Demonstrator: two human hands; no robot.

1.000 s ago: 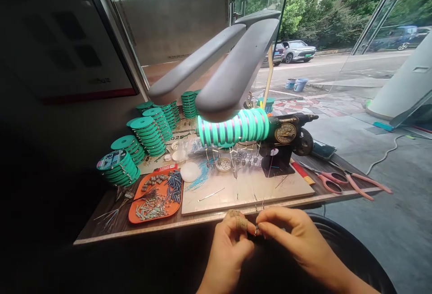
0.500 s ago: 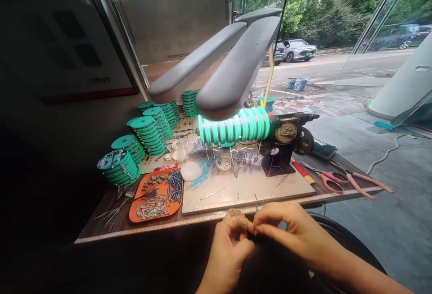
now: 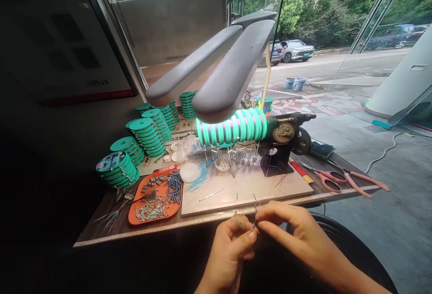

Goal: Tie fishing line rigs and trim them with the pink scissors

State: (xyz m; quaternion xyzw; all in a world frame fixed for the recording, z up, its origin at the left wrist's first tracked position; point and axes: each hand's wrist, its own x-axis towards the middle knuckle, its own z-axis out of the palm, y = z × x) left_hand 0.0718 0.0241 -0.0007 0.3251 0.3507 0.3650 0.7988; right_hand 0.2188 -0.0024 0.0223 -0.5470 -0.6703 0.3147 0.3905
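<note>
Just past the table's front edge, my left hand [image 3: 232, 244] pinches a small shiny metal fitting [image 3: 251, 230] between thumb and forefinger. Its forefinger is wrapped in brownish tape [image 3: 240, 222]. My right hand [image 3: 292, 227] is close beside it, thumb and forefinger nearly together on a thin fishing line [image 3: 259, 205]; their exact grip is too small to make out. A tiny blue spot shows between the two hands. Above them, green foam spools [image 3: 232, 127] are lined up on a dark winding machine [image 3: 285, 134], with small weights hanging below.
An orange tray [image 3: 131, 213] of small metal parts and tubes lies left. A beige board [image 3: 216, 197] carries a needle-like tool [image 3: 211, 194] and a white disc [image 3: 190, 173]. Scissors [image 3: 329, 180] and pliers [image 3: 359, 183] lie right. Stacked green spools [image 3: 146, 138] stand behind; a grey lamp [image 3: 232, 73] overhangs.
My left thumb has come up against the forefinger, bringing the metal fitting into view between them. My right fingertips have shifted slightly up and away from the left hand. The view has shifted slightly.
</note>
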